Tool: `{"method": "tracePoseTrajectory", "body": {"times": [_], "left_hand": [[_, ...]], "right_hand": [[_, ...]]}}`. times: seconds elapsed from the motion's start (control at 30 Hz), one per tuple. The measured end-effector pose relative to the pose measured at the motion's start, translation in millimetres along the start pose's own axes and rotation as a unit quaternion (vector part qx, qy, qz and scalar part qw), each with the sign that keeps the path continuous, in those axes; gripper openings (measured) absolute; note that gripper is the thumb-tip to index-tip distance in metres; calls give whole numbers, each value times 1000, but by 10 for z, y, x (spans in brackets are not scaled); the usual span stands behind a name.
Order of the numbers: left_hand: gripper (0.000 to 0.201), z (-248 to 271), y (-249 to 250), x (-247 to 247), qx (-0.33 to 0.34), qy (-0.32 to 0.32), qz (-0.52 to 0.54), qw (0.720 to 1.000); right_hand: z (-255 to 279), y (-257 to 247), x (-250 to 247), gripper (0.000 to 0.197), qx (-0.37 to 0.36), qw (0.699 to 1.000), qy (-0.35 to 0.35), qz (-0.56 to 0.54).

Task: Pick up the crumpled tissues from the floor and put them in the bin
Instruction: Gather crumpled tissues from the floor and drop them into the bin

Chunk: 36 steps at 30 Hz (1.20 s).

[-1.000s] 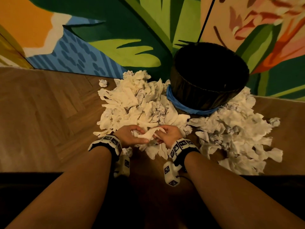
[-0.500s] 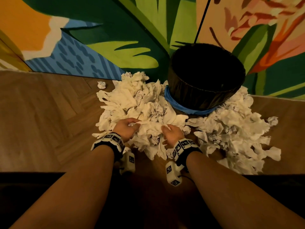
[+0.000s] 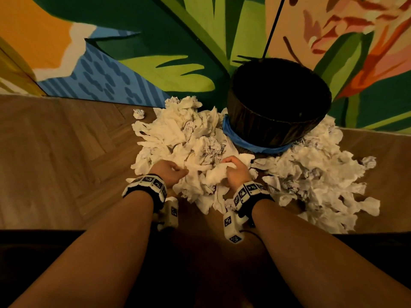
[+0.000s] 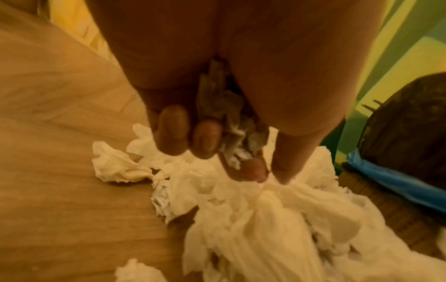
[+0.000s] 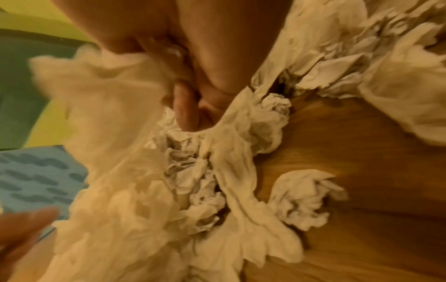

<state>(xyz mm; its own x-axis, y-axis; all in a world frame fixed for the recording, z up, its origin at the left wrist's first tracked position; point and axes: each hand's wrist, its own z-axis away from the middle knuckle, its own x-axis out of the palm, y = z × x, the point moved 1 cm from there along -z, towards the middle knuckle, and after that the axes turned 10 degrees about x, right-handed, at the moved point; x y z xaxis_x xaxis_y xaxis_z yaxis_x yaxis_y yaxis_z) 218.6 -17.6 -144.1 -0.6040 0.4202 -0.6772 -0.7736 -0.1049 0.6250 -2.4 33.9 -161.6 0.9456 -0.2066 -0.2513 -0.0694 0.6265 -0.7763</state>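
Tissues: crumpled tissues (image 3: 184,147) lie heaped on the wooden floor (image 3: 66,156), spreading left, near and right of the bin.
Held wad: a bunch of tissues (image 3: 216,174) at the near edge of the heap, gripped from both sides.
Left hand: the left hand (image 3: 170,172) has its fingers (image 4: 172,131) curled round a wad of tissue.
Right hand: the right hand (image 3: 235,172) pinches tissue, fingers (image 5: 184,108) closed on it.
Stray ball: one small tissue ball (image 3: 139,113) lies apart, far left of the heap.
Bin: a black-lined bin (image 3: 278,125) with a blue band stands against the painted wall (image 3: 155,52), its inside too dark to see.
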Motion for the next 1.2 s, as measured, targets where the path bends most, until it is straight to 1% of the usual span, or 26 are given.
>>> {"method": "tracePoseTrajectory", "body": {"times": [0.03,0.07,0.13,0.17,0.23,0.27,0.3,0.37,0.47,0.57,0.6,0.63,0.7,0.77,0.8,0.87,0.93,0.97,1.03,1.1,1.13,1.17,1.2], "left_hand": [[37,-7,-44,-22,-15,-19,-61,998],[36,-13,-94,-23,-27,-43,-112,992],[41,-16,-178,43,-47,-103,-196,974],[45,-13,-214,106,-54,-133,-228,963],[54,-10,-305,244,-62,-176,-265,946],[56,-1,-355,297,-63,-189,-278,940],[58,4,-401,339,-61,-194,-294,934],[61,4,-490,410,-54,-195,-311,929],[55,-23,-568,487,-66,-185,-260,945],[51,-54,-615,537,-73,-180,-248,949],[47,-55,-617,546,-74,-180,-246,950],[42,-56,-622,562,-71,-182,-244,950],[39,-67,-634,595,-64,-191,-246,948],[43,-71,-637,603,-70,-200,-260,942],[46,-69,-635,594,-75,-203,-263,940],[51,-67,-652,546,-98,-198,-259,940],[52,-41,-649,427,-123,-166,-251,946],[49,-32,-643,354,-132,-133,-237,953],[39,-7,-560,174,-153,-45,-202,966],[36,5,-381,-29,-152,49,-153,975],[31,-7,-255,-123,-141,87,-101,981],[27,-20,-98,-208,-130,119,-25,984],[21,-28,81,-278,-118,148,62,980]], "right_hand": [[-4,31,-54,13,26,1000,8,-9],[-3,65,-110,8,46,999,15,-6],[-52,151,-203,44,80,994,47,60],[-60,187,-248,43,76,988,66,114],[-39,227,-299,10,54,973,84,209],[-46,277,-308,15,40,966,91,240],[-29,308,-311,25,32,960,88,263],[-10,392,-300,34,14,947,65,313],[42,519,-232,27,2,904,-7,427],[41,659,-190,51,20,864,-50,500],[34,697,-194,56,25,851,-62,521],[20,741,-205,57,32,839,-70,539],[-9,799,-233,48,41,825,-75,559],[-30,848,-253,34,41,828,-60,556],[-41,869,-262,31,43,835,-50,547],[-57,894,-284,39,55,855,-29,514],[-72,882,-321,45,66,880,-5,471],[-72,865,-341,43,68,891,2,449],[-70,806,-376,38,61,912,-2,405],[-45,736,-387,44,32,930,-28,364],[-25,691,-384,46,13,936,-35,349],[8,632,-388,40,-10,940,-35,338],[36,561,-387,31,-35,943,-33,329]]}}
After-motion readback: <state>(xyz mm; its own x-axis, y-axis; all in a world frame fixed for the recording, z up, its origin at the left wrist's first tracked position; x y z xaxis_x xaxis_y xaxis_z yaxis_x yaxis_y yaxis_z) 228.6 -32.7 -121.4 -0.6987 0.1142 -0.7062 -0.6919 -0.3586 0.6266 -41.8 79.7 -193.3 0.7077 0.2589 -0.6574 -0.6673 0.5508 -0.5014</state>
